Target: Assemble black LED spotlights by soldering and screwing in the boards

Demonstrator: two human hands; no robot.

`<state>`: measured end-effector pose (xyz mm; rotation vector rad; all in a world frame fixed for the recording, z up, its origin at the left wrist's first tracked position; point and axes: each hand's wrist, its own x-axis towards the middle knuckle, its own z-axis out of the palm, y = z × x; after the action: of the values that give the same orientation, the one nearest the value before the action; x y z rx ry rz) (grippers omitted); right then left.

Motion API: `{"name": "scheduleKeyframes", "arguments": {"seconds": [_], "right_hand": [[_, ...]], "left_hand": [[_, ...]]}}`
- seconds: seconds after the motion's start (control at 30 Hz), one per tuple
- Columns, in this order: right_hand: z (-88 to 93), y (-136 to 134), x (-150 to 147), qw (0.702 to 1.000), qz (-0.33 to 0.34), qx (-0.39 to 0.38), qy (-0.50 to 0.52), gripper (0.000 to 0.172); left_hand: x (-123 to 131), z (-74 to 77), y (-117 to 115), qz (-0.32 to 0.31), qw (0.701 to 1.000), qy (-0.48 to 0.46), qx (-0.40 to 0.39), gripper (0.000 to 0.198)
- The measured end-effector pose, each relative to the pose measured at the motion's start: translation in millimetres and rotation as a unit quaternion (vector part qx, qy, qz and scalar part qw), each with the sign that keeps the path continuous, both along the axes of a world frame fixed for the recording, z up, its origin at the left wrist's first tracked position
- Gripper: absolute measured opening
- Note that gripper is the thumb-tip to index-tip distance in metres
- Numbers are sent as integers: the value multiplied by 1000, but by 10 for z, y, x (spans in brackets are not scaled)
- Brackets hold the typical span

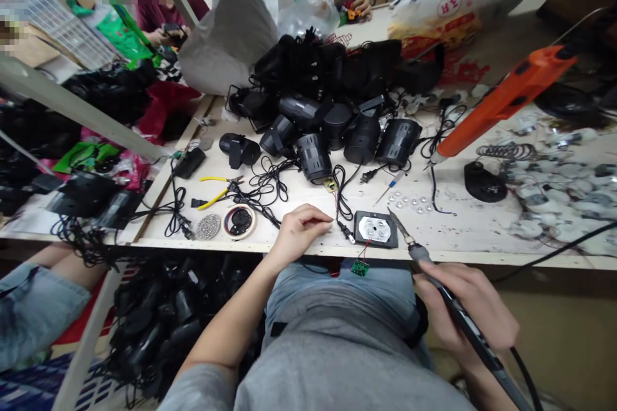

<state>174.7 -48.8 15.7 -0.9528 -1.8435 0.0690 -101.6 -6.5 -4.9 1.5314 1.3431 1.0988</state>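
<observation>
Pale wooden workbench [463, 237] runs across just beyond both hands. A heap of black spotlight housings [318, 119] sits ahead of them, and a long orange power tool [506, 99] lies ahead of the right hand. The hands are well apart. The right hand [467, 308] is wrapped around a black soldering iron [450, 289], its metal tip just beside a black rectangular lamp plate [376, 229]. The left hand [301, 234] rests at the bench edge, its fingertips [328, 221] closed on a thin wire [336, 205] near a black plug [346, 232]. Between the hands, a small green circuit board [359, 267] hangs below the bench edge on red wires [365, 250].
</observation>
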Motion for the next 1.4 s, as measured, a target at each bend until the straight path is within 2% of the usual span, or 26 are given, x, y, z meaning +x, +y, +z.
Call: {"name": "scheduleKeyframes", "arguments": {"seconds": [0.13, 0.3, 0.4, 0.57, 0.63, 0.7, 0.77, 0.83, 0.93, 1.07, 1.27, 1.4], "right_hand": [[-16, 19, -28, 1000, 19, -4, -2, 37], [-46, 23, -36, 1000, 10, -24, 2, 41], [-80, 35, -44, 1000, 8, -29, 7, 40], [-119, 36, -41, 999, 13, -34, 9, 41], [-119, 28, -33, 999, 14, -33, 11, 41], [-114, 23, -22, 999, 12, -37, 11, 41], [-113, 22, -7, 999, 9, -38, 13, 40], [-120, 22, 11, 999, 9, -39, 11, 39], [-145, 24, 31, 999, 11, -45, 7, 38], [-160, 35, 19, 999, 13, -48, 12, 39], [-132, 47, 16, 999, 9, -40, 5, 43], [-182, 138, 7, 997, -22, -46, -58, 26]], "left_hand": [[70, 37, -3, 41, 993, -103, -38, 21], [95, 61, -1, 48, 994, -99, -12, 17], [96, 28, 47, 59, 997, -44, 5, 19], [134, -62, 214, 95, 986, 137, 19, 54], [155, -80, 282, 103, 977, 185, 6, 43], [168, -68, 329, 97, 977, 191, -7, 20], [169, -25, 348, 84, 984, 157, -13, 6], [162, 38, 343, 77, 992, 94, -11, 5], [168, 127, 309, 71, 996, -28, -49, 17], [225, 210, 256, 90, 979, -142, -112, 32], [194, 368, 135, 97, 974, -159, -128, 34], [218, 366, 37, 90, 976, -145, -133, 30]]}}
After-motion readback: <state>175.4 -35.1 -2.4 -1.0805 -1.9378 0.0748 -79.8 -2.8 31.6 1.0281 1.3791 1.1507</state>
